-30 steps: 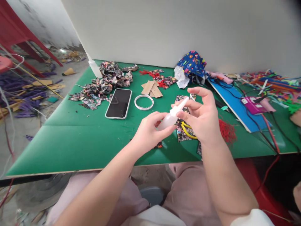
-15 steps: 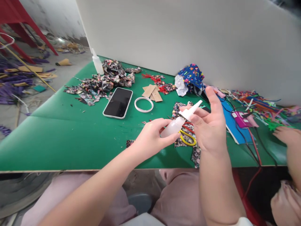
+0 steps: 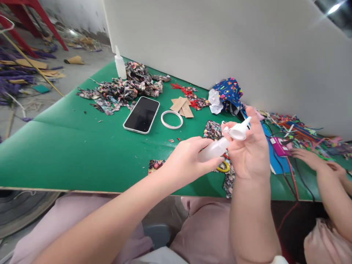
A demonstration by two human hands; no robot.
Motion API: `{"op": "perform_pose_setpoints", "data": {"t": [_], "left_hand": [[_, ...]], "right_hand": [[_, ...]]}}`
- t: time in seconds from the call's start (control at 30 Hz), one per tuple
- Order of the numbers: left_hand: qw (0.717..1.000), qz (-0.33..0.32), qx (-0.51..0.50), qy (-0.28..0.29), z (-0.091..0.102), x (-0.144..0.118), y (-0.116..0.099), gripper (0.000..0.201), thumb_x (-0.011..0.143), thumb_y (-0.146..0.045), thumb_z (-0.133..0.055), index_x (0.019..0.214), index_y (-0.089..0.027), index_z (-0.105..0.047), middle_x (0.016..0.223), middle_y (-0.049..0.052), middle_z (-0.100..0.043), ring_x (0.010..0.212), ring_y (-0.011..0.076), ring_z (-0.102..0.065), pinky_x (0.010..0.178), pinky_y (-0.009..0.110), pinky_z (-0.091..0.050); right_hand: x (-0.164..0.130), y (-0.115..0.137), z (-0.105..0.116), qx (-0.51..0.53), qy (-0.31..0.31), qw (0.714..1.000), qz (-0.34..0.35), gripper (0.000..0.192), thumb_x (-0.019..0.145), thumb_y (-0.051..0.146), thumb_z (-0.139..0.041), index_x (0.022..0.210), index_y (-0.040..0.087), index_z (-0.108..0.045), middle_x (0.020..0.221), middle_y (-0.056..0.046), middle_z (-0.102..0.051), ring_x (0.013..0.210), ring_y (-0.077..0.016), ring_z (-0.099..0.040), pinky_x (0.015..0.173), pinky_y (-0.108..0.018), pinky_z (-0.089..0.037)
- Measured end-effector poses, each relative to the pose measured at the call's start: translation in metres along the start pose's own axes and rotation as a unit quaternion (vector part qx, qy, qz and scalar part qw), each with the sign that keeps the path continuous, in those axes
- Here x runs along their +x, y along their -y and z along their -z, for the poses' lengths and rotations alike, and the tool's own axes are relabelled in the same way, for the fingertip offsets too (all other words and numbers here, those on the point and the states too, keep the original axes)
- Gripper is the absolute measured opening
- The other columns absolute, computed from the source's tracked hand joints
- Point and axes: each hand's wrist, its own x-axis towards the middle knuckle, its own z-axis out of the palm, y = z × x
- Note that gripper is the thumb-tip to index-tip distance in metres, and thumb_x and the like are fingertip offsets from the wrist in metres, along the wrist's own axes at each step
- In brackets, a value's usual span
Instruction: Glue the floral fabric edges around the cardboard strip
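Note:
My left hand [image 3: 187,157] is closed around a translucent white squeeze bottle [image 3: 214,149], tilted up to the right over the green table [image 3: 104,157]. Its white nozzle cap [image 3: 238,131] is off the bottle, underside showing, in the fingers of my right hand [image 3: 250,156]. The cap sits just beyond the bottle's neck; my right palm faces up toward me. Beneath the hands lie patterned fabric pieces [image 3: 213,128] and a yellow loop [image 3: 224,167] like a scissors handle, partly covered.
A phone [image 3: 142,114], a white ring [image 3: 172,127] and cardboard strips [image 3: 187,110] lie left of my hands. Behind them are crumpled fabric scraps [image 3: 123,90] and another nozzle bottle [image 3: 120,66]. To the right are a blue patterned bundle [image 3: 229,90], a magenta box [image 3: 280,147], cables and another person's hand [image 3: 306,157].
The nozzle cap has come away from the bottle and moved right with my right hand. The other person's hand has moved left, toward the magenta box. The view has shifted slightly.

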Motion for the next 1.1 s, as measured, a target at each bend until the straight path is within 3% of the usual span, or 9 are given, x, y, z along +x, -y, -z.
{"op": "perform_pose_setpoints", "data": {"t": [0.33, 0.6, 0.83, 1.1], "left_hand": [[1.000, 0.002, -0.021, 0.001, -0.001, 0.003, -0.001, 0.025, 0.076, -0.037, -0.061, 0.094, -0.019, -0.065, 0.080, 0.002, -0.065, 0.070, 0.0147, -0.057, 0.061, 0.024, -0.040], [0.999, 0.011, -0.044, -0.005, -0.003, 0.003, 0.003, 0.026, 0.076, -0.039, -0.061, 0.093, -0.019, -0.065, 0.080, 0.001, -0.064, 0.069, 0.0137, -0.054, 0.060, 0.024, -0.040], [0.999, 0.008, -0.044, -0.004, -0.003, 0.003, 0.004, 0.025, 0.077, -0.038, -0.060, 0.091, -0.019, -0.064, 0.077, 0.001, -0.063, 0.066, 0.0128, -0.053, 0.057, 0.024, -0.038], [1.000, 0.005, -0.014, -0.011, -0.002, 0.005, 0.008, 0.026, 0.077, -0.042, -0.060, 0.088, -0.019, -0.064, 0.075, 0.000, -0.062, 0.065, 0.0127, -0.052, 0.057, 0.024, -0.037]], "right_hand": [[-0.003, 0.001, -0.003, -0.058, -0.005, 0.998, -0.002, 0.057, 0.064, 0.047, -0.072, 0.116, 0.034, -0.053, 0.083, 0.000, -0.068, 0.080, -0.0217, -0.065, 0.083, -0.045, -0.051], [-0.007, 0.002, 0.000, -0.097, 0.011, 0.995, 0.029, 0.070, 0.071, 0.040, -0.069, 0.133, 0.034, -0.038, 0.090, -0.001, -0.069, 0.092, -0.0236, -0.066, 0.089, -0.047, -0.048], [-0.009, 0.003, -0.001, -0.139, 0.020, 0.988, 0.057, 0.070, 0.073, 0.038, -0.068, 0.135, 0.037, -0.035, 0.093, -0.001, -0.069, 0.097, -0.0241, -0.065, 0.090, -0.047, -0.049], [-0.013, 0.006, -0.006, -0.176, 0.016, 0.979, 0.100, 0.084, 0.072, 0.029, -0.069, 0.141, 0.040, -0.022, 0.092, -0.001, -0.071, 0.095, -0.0249, -0.066, 0.089, -0.046, -0.050]]}}
